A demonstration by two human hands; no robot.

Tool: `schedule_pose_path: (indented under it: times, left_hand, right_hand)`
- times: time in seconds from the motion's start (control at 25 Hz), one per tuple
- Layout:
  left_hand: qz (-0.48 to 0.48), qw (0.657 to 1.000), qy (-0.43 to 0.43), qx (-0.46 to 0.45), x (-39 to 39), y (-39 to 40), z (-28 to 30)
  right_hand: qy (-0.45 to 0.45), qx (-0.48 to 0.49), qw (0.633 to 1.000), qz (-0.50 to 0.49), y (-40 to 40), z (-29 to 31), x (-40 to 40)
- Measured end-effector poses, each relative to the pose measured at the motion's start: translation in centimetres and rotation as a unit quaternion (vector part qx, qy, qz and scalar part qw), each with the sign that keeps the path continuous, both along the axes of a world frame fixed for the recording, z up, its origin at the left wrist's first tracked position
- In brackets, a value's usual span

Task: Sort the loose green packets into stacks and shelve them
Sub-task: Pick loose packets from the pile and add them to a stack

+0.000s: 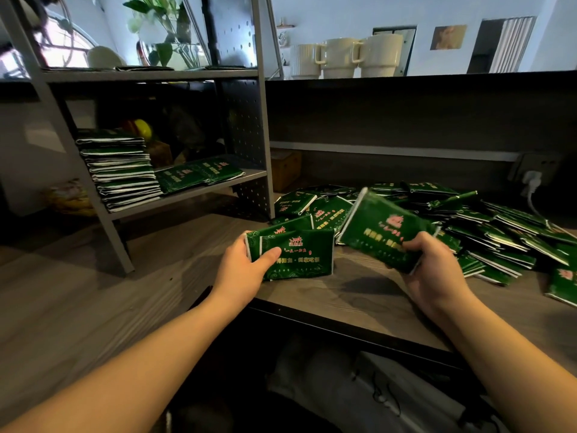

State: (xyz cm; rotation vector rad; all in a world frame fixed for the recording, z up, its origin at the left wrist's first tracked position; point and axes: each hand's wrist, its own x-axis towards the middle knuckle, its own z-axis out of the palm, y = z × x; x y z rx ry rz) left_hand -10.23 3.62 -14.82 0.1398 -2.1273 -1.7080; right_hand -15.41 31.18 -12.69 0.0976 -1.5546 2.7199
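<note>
Green foil packets with white edges (487,226) lay heaped at centre right of the frame on the wood-grain tabletop (343,295). The left hand (246,264) gripped a small bundle of packets (296,251) resting on the tabletop, thumb on top. The right hand (434,264) held one tilted packet (381,229) clear of the heap. A tall stack (121,173) already sat on the grey metal shelf (199,192) at left. The slick bundle could fan out and slide apart if the added packet landed crooked.
</note>
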Motion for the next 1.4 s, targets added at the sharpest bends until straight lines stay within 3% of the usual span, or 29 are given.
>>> schedule_pose_path:
  times: [0.08, 0.16, 0.44, 0.76, 0.96, 1.08, 1.2, 1.4]
  left_hand:
    - [-0.019, 1.000, -0.018, -0.008, 0.2, 0.1, 0.2]
    - [-0.051, 0.998, -0.030, -0.014, 0.4, 0.1, 0.5]
    - [-0.084, 0.995, -0.054, 0.016, 1.1, 1.3, 1.4]
    - [-0.126, 0.989, -0.074, -0.016, 0.5, 3.3, 1.5]
    - [-0.147, 0.982, -0.104, 0.060, -0.6, 5.0, 2.2]
    - [-0.142, 0.979, -0.141, 0.036, -0.8, 7.1, 2.3]
    - [-0.150, 0.976, -0.154, -0.020, -0.8, 8.6, 1.9]
    - [-0.139, 0.984, -0.111, 0.012, -0.7, 8.7, 1.3]
  right_hand:
    - [0.040, 0.141, 0.987, 0.065, -0.9, -0.7, 0.6]
    - [0.115, 0.293, 0.946, 0.077, -1.5, -1.2, 0.9]
    - [0.204, 0.447, 0.871, 0.012, -1.6, -2.0, 0.9]
    - [0.197, 0.477, 0.856, -0.027, -1.5, -1.8, 1.0]
    - [0.151, 0.452, 0.878, 0.039, -1.4, -1.5, 0.9]
    - [0.144, 0.411, 0.898, 0.063, -1.5, -1.4, 1.2]
    - [0.129, 0.361, 0.924, 0.019, -1.3, -1.5, 0.9]
    - [0.123, 0.322, 0.938, -0.026, -1.2, -1.4, 1.1]
